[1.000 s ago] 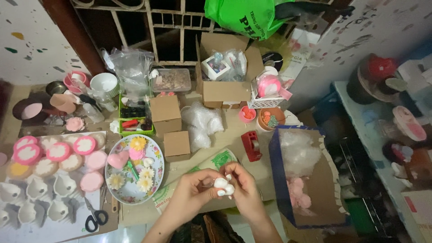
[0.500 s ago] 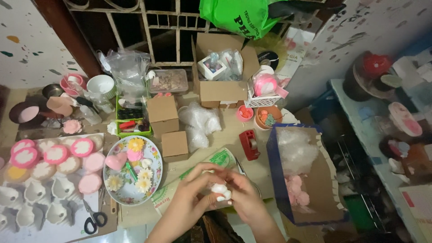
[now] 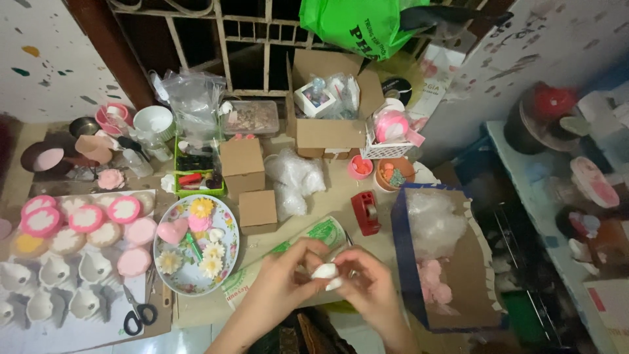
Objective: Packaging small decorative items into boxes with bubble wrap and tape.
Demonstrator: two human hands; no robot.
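My left hand (image 3: 280, 283) and my right hand (image 3: 371, 280) meet low in the middle of the view, both pinching a small white object (image 3: 325, 273) between their fingertips. What the white piece is cannot be made out. Under the hands lies a flat paper bag with green print (image 3: 282, 252) on a cluttered brown table (image 3: 331, 187). Just left of my left hand stands a patterned plate (image 3: 194, 246) carrying yellow and white flower shapes and a pink heart.
A blue-edged cardboard box (image 3: 440, 255) with plastic wrap and pink pieces stands to the right. Two small closed cartons (image 3: 244, 167), a red tape dispenser (image 3: 365, 213), scissors (image 3: 136, 313), round pink and white discs (image 3: 85, 219) and white moulded shapes (image 3: 56, 285) fill the left side.
The hands stay together on the white piece, with only small finger shifts. The view has drifted slightly.
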